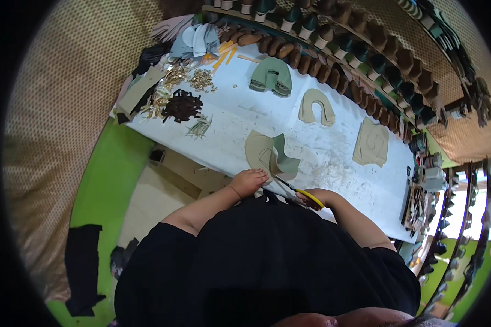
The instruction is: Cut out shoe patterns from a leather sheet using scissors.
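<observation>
My right hand grips a pair of scissors with yellow handles, and their dark blades point left and away from me. The blade tips meet the near edge of a tan sheet, which has a curved outline drawn on it. Part of this sheet curls up on the right, showing a grey-green side. At its near left edge, my left hand holds the sheet close to the blades, with the fingers together. Whatever lies under those fingers is hidden.
Beyond the sheet lie stacked green U-shaped pieces, tan U-shaped pieces and marked tan sheets. Dark brown strips and small gold-coloured parts are heaped at the left. Racks of shoes line the table's far side.
</observation>
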The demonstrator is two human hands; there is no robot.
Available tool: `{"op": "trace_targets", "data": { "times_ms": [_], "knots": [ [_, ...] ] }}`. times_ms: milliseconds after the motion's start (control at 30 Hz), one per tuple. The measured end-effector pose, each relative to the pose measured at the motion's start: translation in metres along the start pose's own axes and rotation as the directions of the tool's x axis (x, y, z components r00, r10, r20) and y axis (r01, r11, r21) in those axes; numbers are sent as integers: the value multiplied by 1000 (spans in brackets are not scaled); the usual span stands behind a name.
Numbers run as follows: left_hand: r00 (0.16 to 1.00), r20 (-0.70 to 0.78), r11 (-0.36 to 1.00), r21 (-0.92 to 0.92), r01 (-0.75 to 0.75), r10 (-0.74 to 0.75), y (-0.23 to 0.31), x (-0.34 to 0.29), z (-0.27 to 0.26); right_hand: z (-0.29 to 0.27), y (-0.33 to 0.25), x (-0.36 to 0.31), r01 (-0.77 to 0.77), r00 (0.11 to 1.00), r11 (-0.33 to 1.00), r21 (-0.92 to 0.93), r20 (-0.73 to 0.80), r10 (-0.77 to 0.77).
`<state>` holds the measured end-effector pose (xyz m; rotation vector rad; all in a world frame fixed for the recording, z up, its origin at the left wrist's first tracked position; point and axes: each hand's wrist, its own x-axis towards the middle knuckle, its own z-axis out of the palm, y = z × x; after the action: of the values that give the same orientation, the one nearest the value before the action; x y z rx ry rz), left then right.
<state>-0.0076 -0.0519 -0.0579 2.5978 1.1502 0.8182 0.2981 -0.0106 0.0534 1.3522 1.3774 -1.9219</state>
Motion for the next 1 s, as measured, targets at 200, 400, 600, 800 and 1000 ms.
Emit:
{"op": "trace_targets", "data": {
  "times_ms": [200,400,600,800,1000],
  "knots": [
    [985,-87,989,-20,149,-151,20,-6,-4,-22,15,8,-69,992,995,-78,104,77],
    [953,-151,965,-26,262,-263,37,-6,-1,-20,8,13,29,996,996,-79,90,-22],
    [939,-178,955,-31,294,-294,48,1,-8,-18,2,17,90,994,996,-18,69,-88],
    [949,-139,958,4,288,-284,51,3,-13,-16,1,17,82,996,997,13,45,-83],
    [952,-120,959,-14,282,-282,48,-1,-13,-15,9,19,133,991,990,37,-8,-133]
  ]
}}
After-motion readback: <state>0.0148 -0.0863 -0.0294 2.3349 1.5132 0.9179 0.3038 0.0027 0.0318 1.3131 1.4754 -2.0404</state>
